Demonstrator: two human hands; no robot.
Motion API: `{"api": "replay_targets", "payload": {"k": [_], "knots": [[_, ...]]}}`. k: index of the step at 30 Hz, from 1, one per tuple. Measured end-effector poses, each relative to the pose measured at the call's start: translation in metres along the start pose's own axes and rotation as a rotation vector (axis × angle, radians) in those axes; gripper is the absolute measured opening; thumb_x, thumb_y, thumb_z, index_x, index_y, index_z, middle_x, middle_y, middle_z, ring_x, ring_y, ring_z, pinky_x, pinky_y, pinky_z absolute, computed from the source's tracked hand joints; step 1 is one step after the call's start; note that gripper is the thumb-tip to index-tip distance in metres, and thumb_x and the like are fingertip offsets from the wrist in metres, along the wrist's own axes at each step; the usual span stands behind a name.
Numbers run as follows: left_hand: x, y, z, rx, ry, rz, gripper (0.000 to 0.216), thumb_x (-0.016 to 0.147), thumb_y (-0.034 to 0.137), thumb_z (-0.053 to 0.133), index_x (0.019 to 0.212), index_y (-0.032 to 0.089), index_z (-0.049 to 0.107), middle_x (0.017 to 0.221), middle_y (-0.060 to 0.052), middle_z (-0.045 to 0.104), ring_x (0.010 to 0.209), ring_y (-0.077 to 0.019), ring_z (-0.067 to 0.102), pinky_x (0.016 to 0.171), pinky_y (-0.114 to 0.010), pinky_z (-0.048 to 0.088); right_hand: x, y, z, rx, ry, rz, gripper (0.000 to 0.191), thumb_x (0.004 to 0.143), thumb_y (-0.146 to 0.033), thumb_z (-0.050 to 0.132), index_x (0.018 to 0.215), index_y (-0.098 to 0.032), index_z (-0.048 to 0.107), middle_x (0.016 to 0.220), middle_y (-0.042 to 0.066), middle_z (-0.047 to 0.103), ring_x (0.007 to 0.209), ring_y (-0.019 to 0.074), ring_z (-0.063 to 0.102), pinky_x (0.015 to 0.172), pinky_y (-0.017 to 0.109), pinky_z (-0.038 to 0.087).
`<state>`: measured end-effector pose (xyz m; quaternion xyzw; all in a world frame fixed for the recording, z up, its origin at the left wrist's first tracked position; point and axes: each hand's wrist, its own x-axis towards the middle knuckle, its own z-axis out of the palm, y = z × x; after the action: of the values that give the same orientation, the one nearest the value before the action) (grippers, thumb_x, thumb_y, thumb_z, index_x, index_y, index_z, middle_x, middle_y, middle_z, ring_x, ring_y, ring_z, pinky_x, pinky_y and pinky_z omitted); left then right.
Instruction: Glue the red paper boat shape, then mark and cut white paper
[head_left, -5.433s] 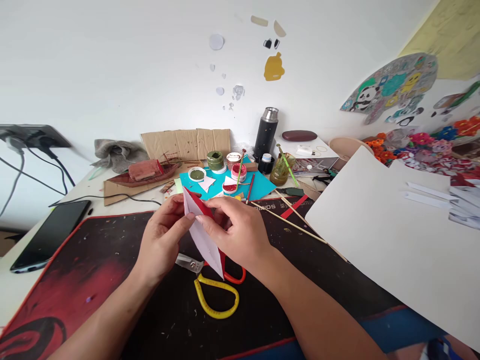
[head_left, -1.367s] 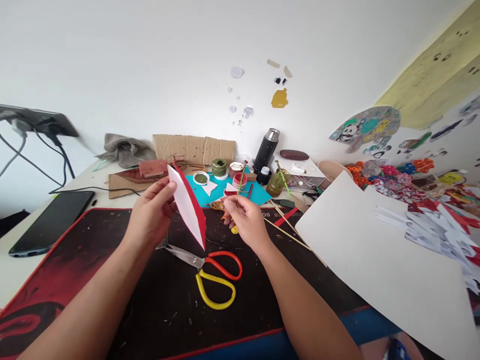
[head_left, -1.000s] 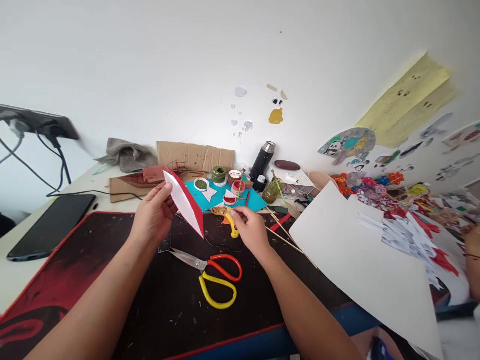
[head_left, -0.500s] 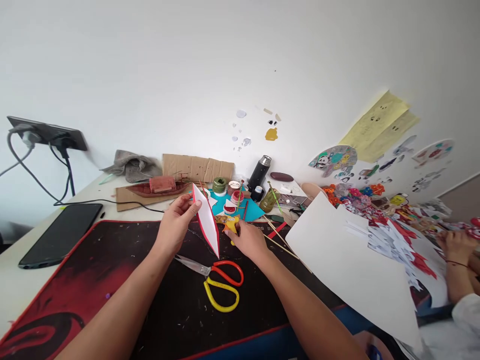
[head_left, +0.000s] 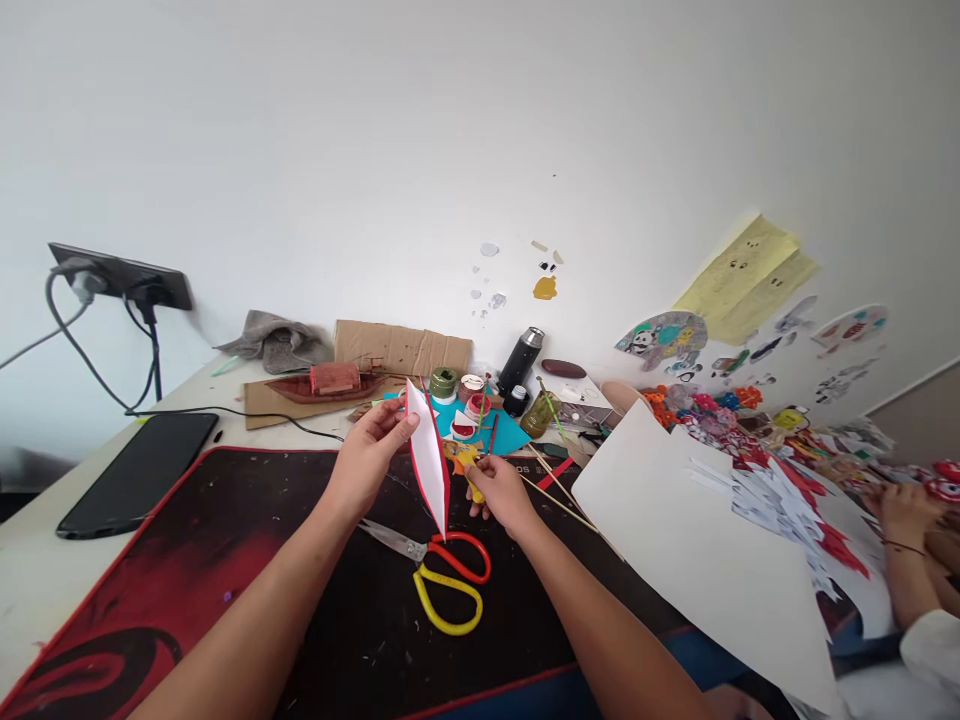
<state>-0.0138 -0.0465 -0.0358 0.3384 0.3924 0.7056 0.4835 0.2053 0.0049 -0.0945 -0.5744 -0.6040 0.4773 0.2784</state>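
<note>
My left hand [head_left: 369,455] pinches the top of a folded red-and-white paper piece [head_left: 430,458] and holds it upright above the black and red desk mat [head_left: 247,560]. Just right of the paper, my right hand [head_left: 501,493] is closed around the handle of a small yellow glue gun [head_left: 466,462], its nozzle close to the paper. Below both hands, scissors [head_left: 439,570] with one red and one yellow handle lie on the mat.
A large white sheet [head_left: 697,545] lies at the right, wooden sticks [head_left: 559,480] beside it. Paint jars [head_left: 457,385], a black flask [head_left: 519,360], cardboard [head_left: 401,348] and a model boat [head_left: 326,380] stand behind. A phone [head_left: 139,470] lies left. Another person's hand [head_left: 904,510] works among paper cuttings far right.
My right hand let go of the paper, reached forward and took the yellow glue gun, then drew it back beside the paper. My left hand turned the paper more edge-on. The view tilted up.
</note>
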Motion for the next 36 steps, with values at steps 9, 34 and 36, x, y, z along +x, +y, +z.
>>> {"api": "replay_targets", "payload": {"k": [9,34,36], "knots": [[-0.002,0.001,0.001,-0.034,-0.035,0.005,0.058,0.062,0.057,0.103,0.103,0.023,0.081,0.096,-0.005,0.082,0.085,-0.0208,0.074,0.082,-0.031,0.062,0.001,-0.009,-0.003,0.609,0.087,0.019,0.059,0.067,-0.062,0.094,0.095,-0.022,0.06,0.062,-0.005,0.065,0.042,0.0101,0.056,0.038,0.019,0.036],[0.001,-0.019,-0.005,0.189,-0.056,0.012,0.056,0.071,0.062,0.096,0.105,0.023,0.076,0.11,-0.009,0.084,0.107,-0.0292,0.077,0.096,-0.04,0.061,-0.028,-0.029,-0.002,0.859,-0.062,-0.094,0.053,0.072,-0.056,0.097,0.098,-0.016,0.072,0.062,-0.006,0.06,0.044,0.0083,0.051,0.038,0.019,0.031],[0.0,-0.021,-0.005,0.235,-0.08,0.021,0.055,0.071,0.06,0.096,0.105,0.023,0.074,0.112,-0.009,0.083,0.107,-0.0295,0.077,0.097,-0.041,0.061,-0.028,-0.033,0.001,0.813,-0.042,-0.132,0.055,0.073,-0.059,0.096,0.098,-0.017,0.072,0.06,-0.006,0.058,0.043,0.0088,0.05,0.038,0.019,0.03]]}}
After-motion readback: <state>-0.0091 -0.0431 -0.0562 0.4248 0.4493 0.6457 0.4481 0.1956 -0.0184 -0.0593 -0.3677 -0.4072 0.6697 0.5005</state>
